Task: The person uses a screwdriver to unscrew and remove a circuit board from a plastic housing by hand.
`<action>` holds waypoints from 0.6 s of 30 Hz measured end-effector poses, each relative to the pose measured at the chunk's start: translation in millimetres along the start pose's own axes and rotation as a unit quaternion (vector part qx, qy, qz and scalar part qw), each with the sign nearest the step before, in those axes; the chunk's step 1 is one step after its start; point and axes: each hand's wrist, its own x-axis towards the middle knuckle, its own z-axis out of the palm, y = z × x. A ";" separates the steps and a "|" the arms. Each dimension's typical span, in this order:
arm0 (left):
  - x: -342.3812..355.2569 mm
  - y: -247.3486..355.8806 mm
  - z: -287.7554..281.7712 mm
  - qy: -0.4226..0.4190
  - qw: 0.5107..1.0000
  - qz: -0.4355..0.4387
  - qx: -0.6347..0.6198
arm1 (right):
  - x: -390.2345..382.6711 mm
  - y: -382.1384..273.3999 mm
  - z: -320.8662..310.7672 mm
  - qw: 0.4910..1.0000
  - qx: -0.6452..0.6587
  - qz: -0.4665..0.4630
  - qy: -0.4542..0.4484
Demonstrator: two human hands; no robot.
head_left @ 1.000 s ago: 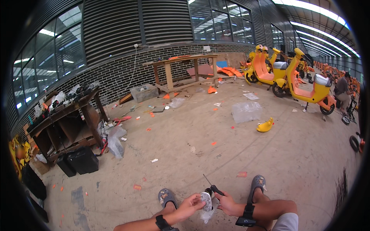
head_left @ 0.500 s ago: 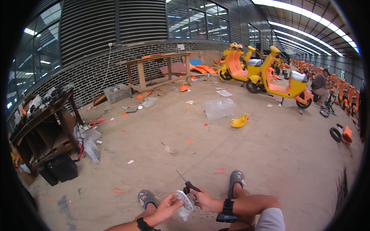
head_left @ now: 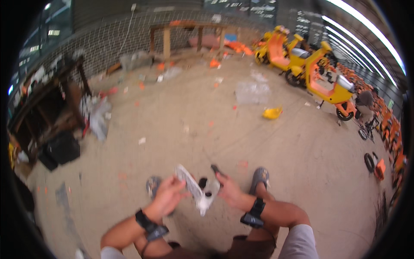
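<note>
My left hand [head_left: 172, 192] pinches an elongated silvery-white oval piece [head_left: 186, 177], held tilted. My right hand [head_left: 229, 191] is closed on a screwdriver with a black handle [head_left: 215, 169], its thin shaft pointing forward and left, blurred. Between my hands is a pale, partly translucent piece [head_left: 207, 199] with dark openings or parts, against the lower end of the oval piece; whether my right fingers also grip it I cannot tell. My grey clogs [head_left: 261, 177] rest on the concrete floor below. The picture is smeared by motion.
Yellow scooters [head_left: 327, 93] stand back right, near a person [head_left: 364, 103] and orange scooter rows. A loose wheel [head_left: 368, 162] lies right. A cluttered dark bench [head_left: 56, 108] and black cases [head_left: 64, 149] stand left. A wooden table [head_left: 166, 41], plastic sheet [head_left: 252, 93] and yellow part [head_left: 271, 113] lie ahead.
The view has tilted, so the surroundings sit higher in it. Both hands have come up in the picture and apart; the oval piece now leans away from the pale piece, showing dark openings.
</note>
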 end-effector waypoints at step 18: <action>-5.6 17.4 3.2 -0.110 0.988 -0.082 -0.068 | -19.0 -34.2 23.6 0.995 -0.040 0.006 0.095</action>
